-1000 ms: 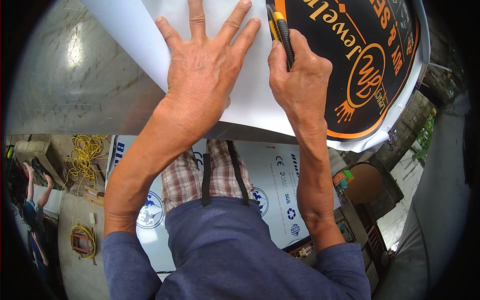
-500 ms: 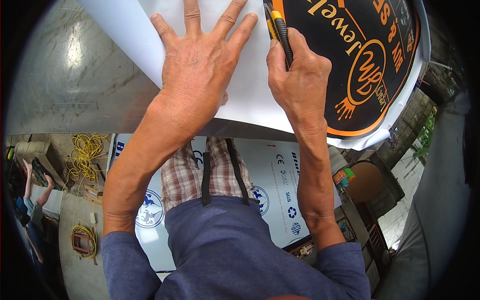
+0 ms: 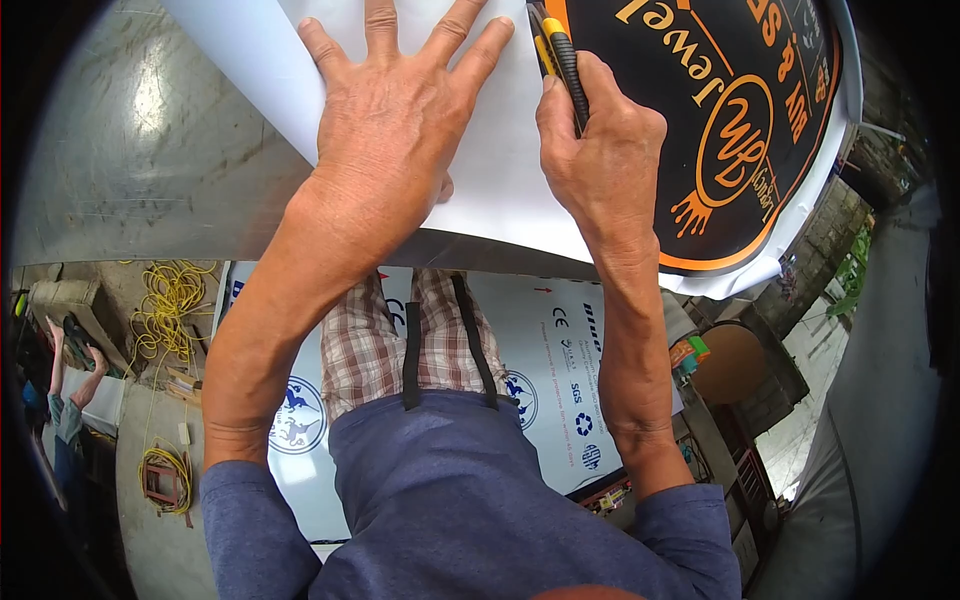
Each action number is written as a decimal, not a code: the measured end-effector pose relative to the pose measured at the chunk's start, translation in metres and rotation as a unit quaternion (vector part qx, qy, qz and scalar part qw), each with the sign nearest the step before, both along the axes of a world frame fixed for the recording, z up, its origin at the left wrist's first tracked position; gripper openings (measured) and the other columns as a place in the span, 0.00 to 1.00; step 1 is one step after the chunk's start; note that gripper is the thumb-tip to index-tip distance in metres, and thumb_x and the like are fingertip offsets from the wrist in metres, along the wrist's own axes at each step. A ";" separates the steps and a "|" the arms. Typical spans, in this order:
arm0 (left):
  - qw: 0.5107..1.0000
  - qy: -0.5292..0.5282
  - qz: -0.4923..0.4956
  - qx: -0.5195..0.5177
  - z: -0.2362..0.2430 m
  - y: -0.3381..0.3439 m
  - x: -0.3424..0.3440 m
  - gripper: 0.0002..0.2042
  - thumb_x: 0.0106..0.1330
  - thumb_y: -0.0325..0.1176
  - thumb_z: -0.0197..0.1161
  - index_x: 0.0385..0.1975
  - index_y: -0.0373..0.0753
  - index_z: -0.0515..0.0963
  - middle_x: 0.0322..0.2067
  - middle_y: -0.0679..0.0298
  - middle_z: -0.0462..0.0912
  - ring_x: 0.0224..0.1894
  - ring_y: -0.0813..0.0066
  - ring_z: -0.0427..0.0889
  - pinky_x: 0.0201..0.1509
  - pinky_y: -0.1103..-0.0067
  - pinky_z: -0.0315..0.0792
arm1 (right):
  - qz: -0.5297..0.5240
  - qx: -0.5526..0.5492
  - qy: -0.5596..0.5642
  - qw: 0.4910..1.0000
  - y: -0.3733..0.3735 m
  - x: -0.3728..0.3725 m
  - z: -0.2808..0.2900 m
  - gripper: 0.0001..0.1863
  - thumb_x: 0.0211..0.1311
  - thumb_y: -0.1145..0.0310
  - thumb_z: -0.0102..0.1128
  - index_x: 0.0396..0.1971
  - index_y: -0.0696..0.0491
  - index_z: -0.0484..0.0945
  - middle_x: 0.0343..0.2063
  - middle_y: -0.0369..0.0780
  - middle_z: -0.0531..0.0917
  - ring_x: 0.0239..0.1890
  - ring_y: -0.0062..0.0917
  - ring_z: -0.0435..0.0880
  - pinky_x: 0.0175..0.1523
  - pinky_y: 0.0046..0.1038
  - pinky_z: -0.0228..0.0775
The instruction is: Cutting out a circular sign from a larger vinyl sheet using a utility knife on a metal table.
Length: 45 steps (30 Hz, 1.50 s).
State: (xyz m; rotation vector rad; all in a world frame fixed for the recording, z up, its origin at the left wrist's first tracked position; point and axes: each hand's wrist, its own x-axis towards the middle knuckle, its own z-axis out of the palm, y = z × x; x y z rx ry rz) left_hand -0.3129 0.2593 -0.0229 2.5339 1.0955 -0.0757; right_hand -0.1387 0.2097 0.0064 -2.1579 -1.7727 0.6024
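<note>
1. Utility knife [image 3: 561, 62] gripped in right hand [image 3: 605, 150], long axis pointing forward, just beside black-and-orange printed sign [image 3: 690, 140].
2. Left hand [image 3: 393, 115] splayed wide on white sheet [image 3: 510, 175], left of the knife.

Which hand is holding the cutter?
The right hand: it grips the cutter, while the left hand lies spread on the white sheet.
</note>
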 end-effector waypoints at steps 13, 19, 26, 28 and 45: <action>0.995 0.073 0.040 -0.060 0.031 0.013 0.016 0.55 0.47 0.52 0.83 0.75 0.40 0.60 0.77 0.54 0.56 0.76 0.29 0.50 0.71 0.36 0.56 | 0.013 -0.003 0.013 1.000 0.002 0.009 0.002 0.07 0.66 0.76 0.61 0.30 0.61 0.73 0.17 0.46 0.82 0.16 0.36 0.84 0.22 0.35 0.74; 0.996 0.014 0.044 0.073 0.002 0.026 0.009 0.58 0.40 0.54 0.86 0.75 0.44 0.62 0.72 0.58 0.62 0.73 0.39 0.56 0.71 0.46 0.57 | 0.019 0.007 0.000 1.000 0.001 0.002 -0.002 0.06 0.65 0.76 0.61 0.31 0.60 0.73 0.17 0.45 0.81 0.17 0.35 0.84 0.22 0.35 0.74; 0.997 0.063 0.044 0.022 0.028 0.036 0.011 0.61 0.34 0.55 0.87 0.75 0.48 0.63 0.68 0.59 0.66 0.67 0.48 0.62 0.66 0.49 0.60 | 0.016 0.009 0.004 1.000 0.000 -0.003 -0.001 0.07 0.65 0.76 0.61 0.30 0.60 0.72 0.16 0.45 0.81 0.16 0.35 0.84 0.22 0.35 0.74; 0.997 0.055 0.045 0.028 0.025 0.035 0.013 0.61 0.33 0.54 0.88 0.75 0.49 0.63 0.67 0.59 0.66 0.67 0.49 0.63 0.66 0.49 0.61 | 0.020 0.008 0.002 1.000 0.000 -0.001 -0.002 0.07 0.65 0.76 0.61 0.30 0.60 0.73 0.16 0.45 0.81 0.15 0.35 0.83 0.22 0.34 0.74; 0.998 0.037 0.032 0.028 0.034 0.035 0.008 0.60 0.34 0.54 0.87 0.74 0.52 0.64 0.67 0.57 0.65 0.67 0.47 0.63 0.64 0.47 0.63 | 0.017 0.003 -0.005 1.000 -0.001 -0.004 0.002 0.06 0.65 0.76 0.62 0.31 0.60 0.74 0.16 0.45 0.81 0.16 0.35 0.85 0.23 0.34 0.76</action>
